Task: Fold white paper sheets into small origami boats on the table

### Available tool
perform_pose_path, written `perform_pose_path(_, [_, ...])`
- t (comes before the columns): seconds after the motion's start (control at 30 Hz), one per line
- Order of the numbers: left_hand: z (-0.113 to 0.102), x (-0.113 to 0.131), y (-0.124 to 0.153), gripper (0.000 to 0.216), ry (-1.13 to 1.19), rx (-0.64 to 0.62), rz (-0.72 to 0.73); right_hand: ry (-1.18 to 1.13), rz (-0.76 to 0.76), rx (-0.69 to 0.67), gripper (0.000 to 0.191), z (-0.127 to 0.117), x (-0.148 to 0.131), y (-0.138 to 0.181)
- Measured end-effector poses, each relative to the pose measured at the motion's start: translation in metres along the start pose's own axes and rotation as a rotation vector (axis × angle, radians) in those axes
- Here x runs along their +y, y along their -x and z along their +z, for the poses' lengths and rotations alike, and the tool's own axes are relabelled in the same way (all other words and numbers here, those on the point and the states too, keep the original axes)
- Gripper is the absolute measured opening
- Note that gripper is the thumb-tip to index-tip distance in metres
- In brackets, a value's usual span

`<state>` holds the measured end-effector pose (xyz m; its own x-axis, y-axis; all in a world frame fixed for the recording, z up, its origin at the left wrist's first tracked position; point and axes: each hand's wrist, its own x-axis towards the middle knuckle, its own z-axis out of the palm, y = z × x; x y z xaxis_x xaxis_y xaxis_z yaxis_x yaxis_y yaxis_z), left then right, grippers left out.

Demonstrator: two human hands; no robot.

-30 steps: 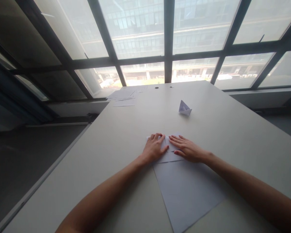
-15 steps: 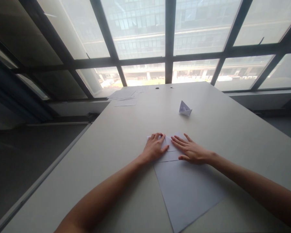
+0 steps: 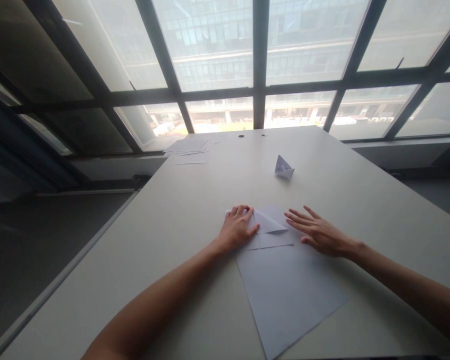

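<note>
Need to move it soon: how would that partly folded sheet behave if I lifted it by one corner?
Probably floppy: the sheet is thin and lies flat on the table. Likely very light, so it would slide easily. Its folded flap lifts slightly, so folds may spring open.

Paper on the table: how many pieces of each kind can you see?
Folded paper boat: 1
Part-folded sheet, under the left hand: 1
Flat sheet: 1
Far pile of loose sheets: 1 pile, sheets too blurred to count
Total: 3 pieces and 1 pile
</note>
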<state>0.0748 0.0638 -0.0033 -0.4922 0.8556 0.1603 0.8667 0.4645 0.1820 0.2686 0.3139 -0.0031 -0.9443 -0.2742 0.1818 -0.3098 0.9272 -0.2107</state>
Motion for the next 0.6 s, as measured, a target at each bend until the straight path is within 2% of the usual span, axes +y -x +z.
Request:
perform_pose_path(0.1, [0.000,0.001,-0.001,0.054,0.000,0.014,0.000,-0.012,0.107,0.146,0.056,-0.001,-0.010,-0.015])
perform_pose_path(0.13, [0.000,0.001,-0.001,0.054,-0.002,0.021,0.000,-0.021,0.103,0.151,0.055,0.000,-0.017,-0.023])
perform_pose_path(0.2, [0.000,0.002,-0.002,0.054,-0.007,0.032,-0.003,-0.035,0.050,0.097,0.056,0.004,-0.031,-0.041])
perform_pose_path(0.33, [-0.001,0.002,-0.001,0.053,-0.006,0.040,0.002,-0.046,-0.027,-0.016,0.070,0.019,-0.046,-0.063])
perform_pose_path(0.5, [-0.001,-0.001,0.000,0.057,0.021,0.061,0.027,-0.039,-0.046,-0.055,0.071,0.027,-0.038,-0.063])
perform_pose_path(0.6, [-0.001,-0.002,0.001,0.044,0.029,0.073,0.085,-0.053,-0.051,-0.067,0.072,0.026,-0.034,-0.061])
